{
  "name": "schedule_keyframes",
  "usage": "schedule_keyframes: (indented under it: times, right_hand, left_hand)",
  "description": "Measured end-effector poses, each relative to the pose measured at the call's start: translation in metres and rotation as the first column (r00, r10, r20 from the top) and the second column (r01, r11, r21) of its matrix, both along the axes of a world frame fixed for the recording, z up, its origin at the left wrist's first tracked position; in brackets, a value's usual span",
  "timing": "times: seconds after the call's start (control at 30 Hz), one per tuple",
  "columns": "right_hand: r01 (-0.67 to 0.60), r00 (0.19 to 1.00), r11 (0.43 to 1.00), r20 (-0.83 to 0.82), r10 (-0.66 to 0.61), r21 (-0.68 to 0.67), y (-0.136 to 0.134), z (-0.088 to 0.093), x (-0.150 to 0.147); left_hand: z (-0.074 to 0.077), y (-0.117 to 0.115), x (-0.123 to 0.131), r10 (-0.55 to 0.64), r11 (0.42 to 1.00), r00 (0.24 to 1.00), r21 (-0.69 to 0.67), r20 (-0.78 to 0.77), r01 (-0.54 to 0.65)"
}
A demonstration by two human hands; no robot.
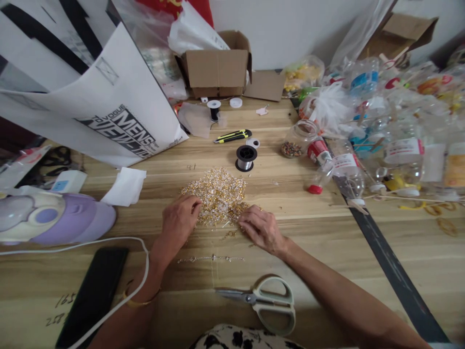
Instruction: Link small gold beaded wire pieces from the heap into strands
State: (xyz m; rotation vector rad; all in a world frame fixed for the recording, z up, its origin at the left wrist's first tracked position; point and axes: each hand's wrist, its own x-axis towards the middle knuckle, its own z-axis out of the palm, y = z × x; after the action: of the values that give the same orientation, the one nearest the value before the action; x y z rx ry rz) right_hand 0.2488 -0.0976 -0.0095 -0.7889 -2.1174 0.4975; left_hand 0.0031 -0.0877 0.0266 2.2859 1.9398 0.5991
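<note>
A lavender and cream plastic appliance (54, 218) sits at the far left of the pale wooden tabletop (308, 223). One white cable (147, 264) runs from it, loops past one flat black phone (94, 291) and crosses over the left forearm. Behind them lie one folded white tissue (125, 186) and one large white carrier bag with black lettering (109, 111), tipped on its side.

The left hand (179, 220), with a thin gold bangle (140, 303) at the wrist, rests with curled fingers at the near left edge of the single heap of small gold and silver findings (218, 194), which lies mid-tabletop. Its grip is narrow, thumb close to forefinger, but I cannot tell whether it holds a piece. Just below the heap, one short strung strand of beads (210, 259) lies flat between the two forearms, and nearer still is one pair of scissors with pale grey handles (265, 300).

Beyond the heap stand two black spools (246, 157), one near and one by the open brown cardboard box (218, 68), with one yellow and black utility knife (232, 136) between them.

The right hand (259, 228) touches the heap's near right edge, fingers bent down; its grip is hidden by the knuckles, so I cannot tell. To the right, one clear glass jar of dark beads (296, 140) lies tipped over, beside a crowd of clear plastic bottles (399, 145) too jumbled to count.
</note>
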Motion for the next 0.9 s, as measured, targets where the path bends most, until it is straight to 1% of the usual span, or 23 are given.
schedule_keyframes:
  times: [0.07,0.1,0.2,0.27,0.43,0.67,0.9]
  right_hand:
    - [0.000,1.000,1.000,-0.004,0.000,-0.001,0.000,0.000,0.000]
    - [-0.003,1.000,1.000,-0.006,0.003,-0.004,0.000,0.001,0.000]
    - [-0.010,1.000,1.000,-0.014,0.010,-0.007,0.000,0.001,-0.001]
    - [-0.009,1.000,1.000,-0.013,0.009,-0.008,0.000,0.001,-0.001]
    - [-0.006,1.000,1.000,-0.013,0.006,-0.009,0.000,0.000,0.000]
    - [-0.009,1.000,1.000,-0.017,0.009,-0.014,0.000,-0.001,0.000]
    - [-0.009,1.000,1.000,-0.013,0.009,-0.013,0.000,-0.002,0.000]
  left_hand:
    - [0.001,0.000,-0.004,-0.019,0.999,0.991,-0.029,-0.134,0.015]
    - [0.001,0.000,-0.005,-0.026,0.999,0.984,-0.039,-0.175,0.019]
    - [0.000,0.000,-0.005,-0.049,0.998,0.974,-0.053,-0.220,0.038]
    - [-0.002,0.001,-0.004,-0.064,0.997,0.973,-0.054,-0.220,0.053]
    - [-0.007,0.003,-0.004,-0.042,0.999,0.977,-0.023,-0.210,0.038]
    - [-0.014,0.005,-0.007,-0.057,0.998,0.981,0.017,-0.187,0.061]
    - [-0.017,0.007,-0.007,-0.048,0.998,0.985,0.040,-0.164,0.055]
